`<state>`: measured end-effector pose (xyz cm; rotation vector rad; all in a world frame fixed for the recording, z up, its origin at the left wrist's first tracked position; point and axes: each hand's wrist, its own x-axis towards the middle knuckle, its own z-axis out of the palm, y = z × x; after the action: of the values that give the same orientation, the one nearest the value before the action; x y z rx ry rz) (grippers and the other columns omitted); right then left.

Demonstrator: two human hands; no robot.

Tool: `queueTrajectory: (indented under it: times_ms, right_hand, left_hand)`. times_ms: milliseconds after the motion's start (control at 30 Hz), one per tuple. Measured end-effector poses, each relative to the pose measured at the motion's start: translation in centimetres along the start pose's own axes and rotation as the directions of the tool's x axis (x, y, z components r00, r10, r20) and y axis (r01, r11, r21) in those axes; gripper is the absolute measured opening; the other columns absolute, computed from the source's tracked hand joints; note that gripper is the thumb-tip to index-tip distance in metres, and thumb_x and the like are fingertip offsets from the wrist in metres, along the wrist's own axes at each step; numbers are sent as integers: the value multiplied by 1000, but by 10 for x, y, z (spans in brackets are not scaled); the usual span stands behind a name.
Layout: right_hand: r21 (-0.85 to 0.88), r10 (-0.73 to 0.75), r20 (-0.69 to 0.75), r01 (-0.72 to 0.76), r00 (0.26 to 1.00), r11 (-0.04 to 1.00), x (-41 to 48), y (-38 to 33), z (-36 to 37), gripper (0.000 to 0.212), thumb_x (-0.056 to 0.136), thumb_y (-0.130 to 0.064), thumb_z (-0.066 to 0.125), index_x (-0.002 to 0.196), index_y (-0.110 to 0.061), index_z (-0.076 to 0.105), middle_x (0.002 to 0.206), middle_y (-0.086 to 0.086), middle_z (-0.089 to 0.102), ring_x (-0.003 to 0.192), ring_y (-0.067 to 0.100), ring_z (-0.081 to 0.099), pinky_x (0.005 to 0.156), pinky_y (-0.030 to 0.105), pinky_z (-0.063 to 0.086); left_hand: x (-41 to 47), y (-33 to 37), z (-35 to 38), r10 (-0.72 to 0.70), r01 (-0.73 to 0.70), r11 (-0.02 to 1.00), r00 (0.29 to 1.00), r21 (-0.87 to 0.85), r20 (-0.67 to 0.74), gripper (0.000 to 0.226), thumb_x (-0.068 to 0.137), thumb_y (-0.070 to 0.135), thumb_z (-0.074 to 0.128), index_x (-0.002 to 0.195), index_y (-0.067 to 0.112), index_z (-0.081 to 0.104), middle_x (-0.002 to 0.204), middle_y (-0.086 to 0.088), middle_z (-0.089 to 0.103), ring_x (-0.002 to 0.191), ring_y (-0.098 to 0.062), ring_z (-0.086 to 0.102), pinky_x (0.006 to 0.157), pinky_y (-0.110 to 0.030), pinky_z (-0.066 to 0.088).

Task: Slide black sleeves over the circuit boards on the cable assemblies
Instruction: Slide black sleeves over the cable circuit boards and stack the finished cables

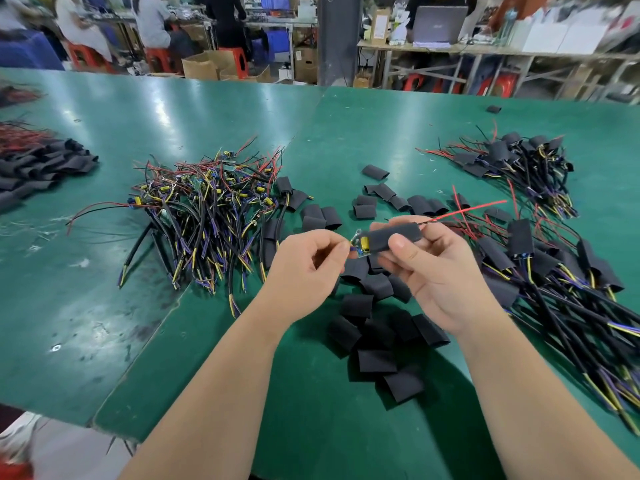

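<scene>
Left hand (304, 268) pinching circuit board (360, 244), right hand (429, 268) gripping black sleeve (394, 235) — half on, green table (104, 271)

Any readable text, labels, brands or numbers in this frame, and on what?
No text reads clearly.
Laptop lid: logo, too blurred.
Cardboard box: pale label, too blurred.
Circuit board pinched by left hand: markings too small.
Black sleeve in right hand: no print seen.

Pretty bright overhead lighting here, leaving white glare streaks on the far left of the green table (166, 112), a soft shadow beside the near arms (214, 375), a smeary blurred far background and obvious fisheye bending at the edges.
</scene>
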<state>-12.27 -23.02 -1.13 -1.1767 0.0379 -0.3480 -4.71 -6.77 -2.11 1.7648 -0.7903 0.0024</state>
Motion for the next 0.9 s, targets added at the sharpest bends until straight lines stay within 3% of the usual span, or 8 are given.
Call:
queueTrajectory:
  times_ms: [133, 200, 367, 467, 633, 800, 900]
  right_hand:
    - [-94, 1, -69, -7, 998, 996, -1, 7, 9, 26, 64, -20, 72, 88, -11, 65, 89, 9, 74, 80, 22, 69, 73, 32, 58]
    - [-14, 40, -134, -42, 990, 999, 0, 10, 12, 23, 66, -21, 71, 85, -9, 63, 84, 7, 74, 73, 19, 70, 68, 28, 58]
    - [242, 202, -168, -158, 965, 957, 1, 12, 15, 26, 78, -24, 66, 99, -9, 61, 95, 8, 75, 82, 17, 73, 66, 21, 55]
    - [302, 220, -178, -159, 959, 940, 1, 12, 15, 33, 72, -27, 69, 100, -9, 62, 96, 7, 75, 83, 17, 73, 66, 21, 55]
    - [265, 220, -194, -165, 956, 950, 0, 12, 15, 34, 74, -26, 69, 102, -9, 62, 93, 5, 75, 80, 16, 73, 66, 21, 55]
    - [23, 150, -221, -148, 964, 989, -2, 12, 19, 9, 86, -17, 65, 93, -11, 62, 88, 3, 74, 77, 14, 71, 66, 23, 55]
    - [-15, 110, -222, -116, 969, 993, -4, 11, 25, 20, 85, -9, 66, 103, -16, 65, 87, 4, 71, 75, 16, 67, 66, 23, 53]
  left_hand:
    - [-1, -1, 3, 54, -53, 994, 998, 93, -9, 19, 92, 9, 58, 78, 17, 68, 57, 13, 57, 45, 0, 44, 49, -9, 32]
    - [-1, 0, 5, 60, -54, 996, 996, 75, -71, 17, 91, 9, 60, 81, 19, 69, 60, 15, 64, 45, 5, 51, 49, -3, 35]
    - [0, -1, 8, 56, -64, 997, 987, -47, -152, 28, 90, 12, 62, 87, 39, 65, 75, 14, 71, 51, -8, 65, 50, -13, 46]
    - [0, -2, 7, 88, -92, 995, 986, -26, -143, 22, 89, 13, 62, 87, 34, 67, 77, 12, 71, 55, -6, 66, 52, -14, 48]
    - [0, -3, 2, 242, -216, 956, 963, 198, -118, 12, 85, 9, 68, 93, 14, 76, 78, 14, 67, 65, 1, 62, 64, -14, 47]
    - [2, -1, 2, 384, -342, 857, 923, 385, -34, 8, 83, 2, 68, 86, 4, 75, 73, -2, 66, 69, -14, 57, 66, -28, 48]
    - [1, -1, 6, 368, -296, 865, 923, 405, -111, 5, 80, 3, 70, 82, 6, 73, 70, 0, 66, 65, -4, 52, 65, -21, 46]
